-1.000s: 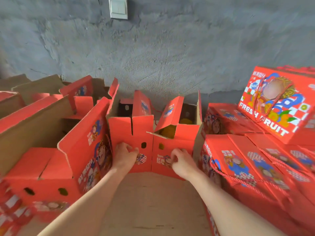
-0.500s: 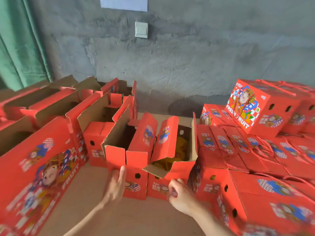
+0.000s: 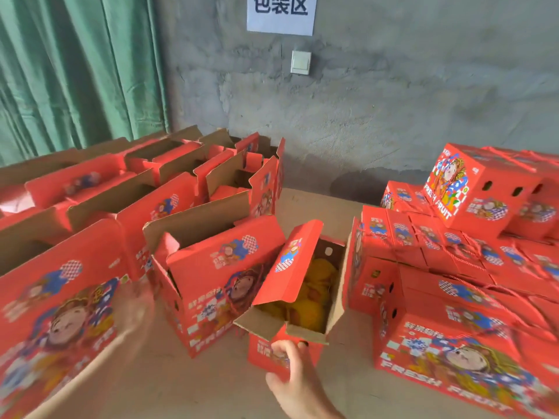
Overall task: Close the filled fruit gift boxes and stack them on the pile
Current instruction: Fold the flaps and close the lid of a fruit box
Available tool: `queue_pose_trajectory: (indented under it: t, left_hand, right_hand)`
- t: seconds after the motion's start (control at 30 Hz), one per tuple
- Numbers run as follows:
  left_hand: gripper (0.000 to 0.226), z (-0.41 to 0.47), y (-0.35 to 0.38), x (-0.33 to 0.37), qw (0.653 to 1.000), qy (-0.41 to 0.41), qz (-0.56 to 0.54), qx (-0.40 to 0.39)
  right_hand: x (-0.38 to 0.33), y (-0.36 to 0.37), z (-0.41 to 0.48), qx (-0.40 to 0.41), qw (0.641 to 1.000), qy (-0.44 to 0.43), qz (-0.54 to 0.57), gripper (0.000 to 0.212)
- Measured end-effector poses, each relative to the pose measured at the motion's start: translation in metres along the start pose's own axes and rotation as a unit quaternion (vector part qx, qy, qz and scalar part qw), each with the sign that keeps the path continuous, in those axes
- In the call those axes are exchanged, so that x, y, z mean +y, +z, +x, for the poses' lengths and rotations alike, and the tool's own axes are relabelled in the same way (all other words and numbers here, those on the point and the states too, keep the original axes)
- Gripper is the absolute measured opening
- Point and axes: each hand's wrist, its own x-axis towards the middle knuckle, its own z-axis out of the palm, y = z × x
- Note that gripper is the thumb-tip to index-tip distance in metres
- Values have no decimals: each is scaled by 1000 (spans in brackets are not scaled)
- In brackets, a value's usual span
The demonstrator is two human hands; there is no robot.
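An open red gift box (image 3: pixel 298 285) with orange fruit (image 3: pixel 314 300) inside stands on the table in front of me, its flaps up. My right hand (image 3: pixel 295 379) grips the box's near end wall, thumb on its front. My left hand (image 3: pixel 133 306) is blurred, free in the air to the left with fingers spread, holding nothing. Beside the filled box stands another open red box (image 3: pixel 211 273). The pile of closed red boxes (image 3: pixel 453 267) rises at the right, with rope handles on top.
Several open, unfolded red boxes (image 3: pixel 136 189) crowd the left side of the table (image 3: pixel 193 385). A grey wall with a paper sign (image 3: pixel 281 13) and a switch (image 3: pixel 300 62) is behind; a green curtain (image 3: pixel 75 71) hangs at the left.
My left hand has come off the neighbouring box and swung left into the air. My right hand keeps hold of the filled box, which has come nearer. The view has tilted up.
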Motion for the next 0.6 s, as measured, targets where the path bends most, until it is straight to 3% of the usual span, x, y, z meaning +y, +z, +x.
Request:
queue_pose_trajectory:
  t: [0.1,0.2,0.23,0.37,0.47,0.53,0.6]
  left_hand:
    - [16,-48,-12,17,995,83,-20,54]
    - [13,-101,-9,47,965,261,-31,-29]
    - [11,-109,-5,59,956,285,-31,-69]
    - [11,-111,14,90,951,236,-37,-196]
    - [12,-105,31,84,947,197,12,-254]
    - [10,-106,44,74,935,190,63,-293]
    - [7,-110,61,68,931,191,80,-301]
  right_hand:
    - [-15,8,-5,65,989,52,119,32]
    - [-17,-3,-1,24,993,77,89,19]
    - [-13,-10,-2,13,995,75,71,20]
    - [12,-48,-27,-42,998,37,17,25]
    - [36,-96,-50,-50,997,25,55,58]
    - [54,-134,-55,19,987,74,142,74]
    - [73,-161,-50,112,964,125,205,55]
